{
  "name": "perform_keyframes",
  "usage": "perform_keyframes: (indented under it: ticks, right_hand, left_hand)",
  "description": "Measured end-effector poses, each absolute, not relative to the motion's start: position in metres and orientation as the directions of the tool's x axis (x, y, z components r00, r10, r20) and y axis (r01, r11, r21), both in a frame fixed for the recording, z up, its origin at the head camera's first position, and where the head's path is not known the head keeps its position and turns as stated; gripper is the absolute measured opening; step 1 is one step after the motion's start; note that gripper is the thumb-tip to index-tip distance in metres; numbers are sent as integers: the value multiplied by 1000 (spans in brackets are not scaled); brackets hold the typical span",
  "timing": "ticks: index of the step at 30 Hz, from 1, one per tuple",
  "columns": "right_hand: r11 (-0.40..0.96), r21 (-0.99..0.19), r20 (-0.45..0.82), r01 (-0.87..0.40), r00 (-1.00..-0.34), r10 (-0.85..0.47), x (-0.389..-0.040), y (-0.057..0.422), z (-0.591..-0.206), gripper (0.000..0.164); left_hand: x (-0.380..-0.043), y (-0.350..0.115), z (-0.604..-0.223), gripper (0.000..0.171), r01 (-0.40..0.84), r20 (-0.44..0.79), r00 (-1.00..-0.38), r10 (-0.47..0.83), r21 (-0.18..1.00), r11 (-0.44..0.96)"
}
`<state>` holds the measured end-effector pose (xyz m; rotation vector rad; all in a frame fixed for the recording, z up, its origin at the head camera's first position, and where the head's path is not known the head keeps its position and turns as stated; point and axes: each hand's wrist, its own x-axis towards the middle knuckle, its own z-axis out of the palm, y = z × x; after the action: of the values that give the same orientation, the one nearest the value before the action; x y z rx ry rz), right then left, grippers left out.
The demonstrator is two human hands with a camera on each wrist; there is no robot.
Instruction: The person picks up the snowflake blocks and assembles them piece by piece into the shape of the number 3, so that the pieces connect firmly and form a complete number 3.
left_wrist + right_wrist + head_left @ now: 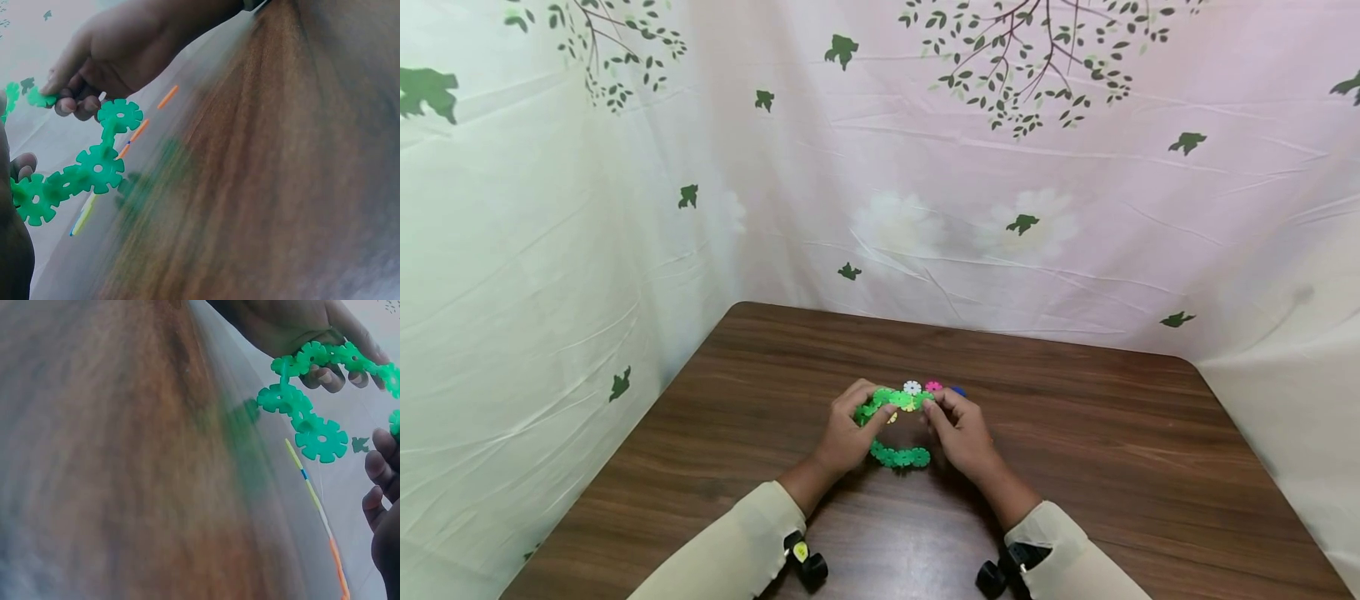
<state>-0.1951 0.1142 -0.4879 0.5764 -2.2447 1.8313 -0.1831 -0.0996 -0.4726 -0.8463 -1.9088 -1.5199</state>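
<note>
A curved chain of green flower-shaped interlocking discs (pixel 900 457) hangs from my left hand (pixel 847 433), bending round toward me at its lower end. In the right wrist view, the left fingers (pixel 330 380) curl under the upper part of this chain. My right hand (pixel 966 437) pinches a green notched disc (pixel 41 97) between thumb and fingertips, close to the chain's far end in the head view. In the left wrist view, the lower stretch of chain (pixel 98 168) shows slotted discs joined at angles, held up over the table.
On the brown wooden table (pixel 1097 467), beyond the hands, lie a white disc (pixel 912 387), a pink disc (pixel 933 387) and a blue disc (pixel 958 391). A yellow disc (pixel 892 417) shows between the hands. A printed cloth (pixel 955 208) hangs behind the table.
</note>
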Motion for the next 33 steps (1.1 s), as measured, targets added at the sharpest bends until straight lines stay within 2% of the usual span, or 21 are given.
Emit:
perform_keyframes:
  ticks: [11,33]
  right_hand:
    - [144,-886,418,-440,-894,-160,-190,109,-479,23]
    - [34,-877,466,-480,-865,-185,-183,101,-477,18]
  left_hand:
    - [-198,-105,-495,28,760,743,-650,161,636,134]
    - [-199,-104,-495,22,766,746,-643,175,631,127]
